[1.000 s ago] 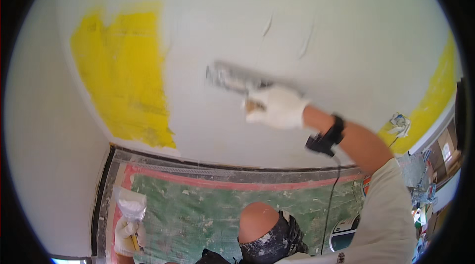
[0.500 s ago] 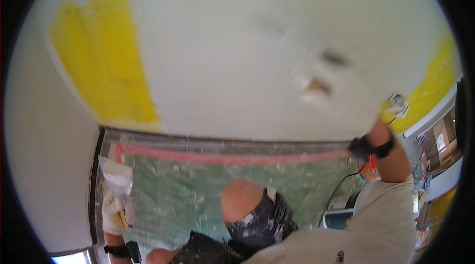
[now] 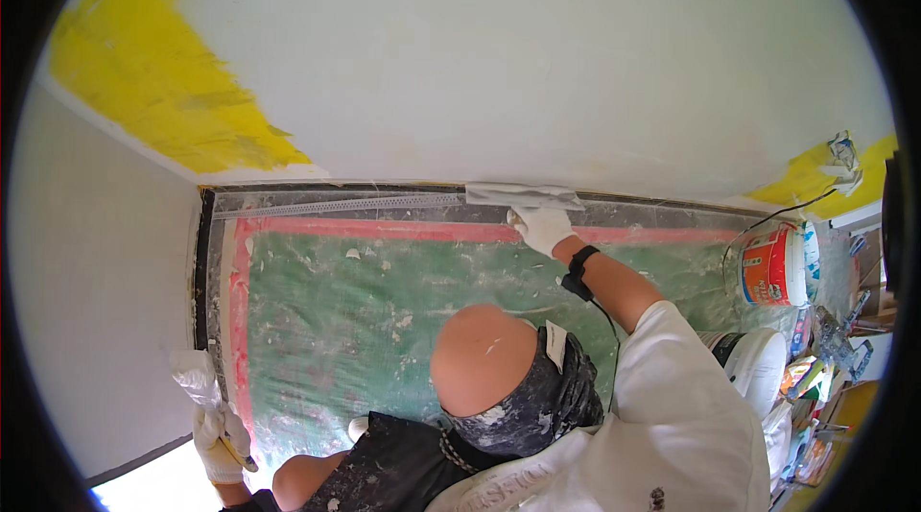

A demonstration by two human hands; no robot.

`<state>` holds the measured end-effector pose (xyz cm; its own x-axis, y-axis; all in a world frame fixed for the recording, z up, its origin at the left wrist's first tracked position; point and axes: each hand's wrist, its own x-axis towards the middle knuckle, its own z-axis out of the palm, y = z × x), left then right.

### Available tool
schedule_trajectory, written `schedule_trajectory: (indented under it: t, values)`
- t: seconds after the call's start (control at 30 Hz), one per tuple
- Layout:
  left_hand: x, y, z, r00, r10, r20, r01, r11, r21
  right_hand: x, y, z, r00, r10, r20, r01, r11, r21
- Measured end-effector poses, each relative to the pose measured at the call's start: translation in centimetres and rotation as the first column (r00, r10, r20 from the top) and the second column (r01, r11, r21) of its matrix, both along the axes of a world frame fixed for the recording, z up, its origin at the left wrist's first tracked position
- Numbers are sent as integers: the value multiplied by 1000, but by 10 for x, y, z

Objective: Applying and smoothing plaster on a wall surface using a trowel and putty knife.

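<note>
The right hand, in a white glove, is wrapped round the handle of a wide trowel. The trowel lies lengthwise at the foot of the white wall, its long blade level with the dark strip along the base. The left hand, gloved as well, grasps a putty knife low on the left, near the side wall; the blade points up and looks coated in something white (its yellow handle shows below the fingers).

A yellow patch spreads over the main wall toward the left corner, and a second yellow area shows at the right. Beneath, a white perforated strip lies along the floor's edge, left of the trowel. A pink band borders the green sheet, which is spattered with pale flecks. One bare knee rises over the sheet. At the right stands an orange-and-white bucket, with a white tub near it.
</note>
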<state>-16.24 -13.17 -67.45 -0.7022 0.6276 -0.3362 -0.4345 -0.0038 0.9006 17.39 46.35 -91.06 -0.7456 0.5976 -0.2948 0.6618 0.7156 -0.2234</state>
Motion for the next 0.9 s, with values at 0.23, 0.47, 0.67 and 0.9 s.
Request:
schedule_trajectory:
  t: [0.23, 0.47, 0.67, 0.9]
  values:
    - [-16, 7, -21, 998, -11, 59, 8, 999, 40, -2, 17, 114, 999, 29, -39, -28, 999, 17]
    - [-47, 106, 10, 975, -222, -17, 223, 973, 67, -35, 24, 427, 945, 287, -156, -232, 927, 296]
    - [-80, 129, -8, 934, -341, -110, 358, 901, 244, -43, -12, 640, 949, 93, -300, -11, 965, 263]
    - [-28, 131, 31, 846, -522, -103, 532, 822, 205, -53, -61, 650, 602, 234, -764, -368, 930, -6]
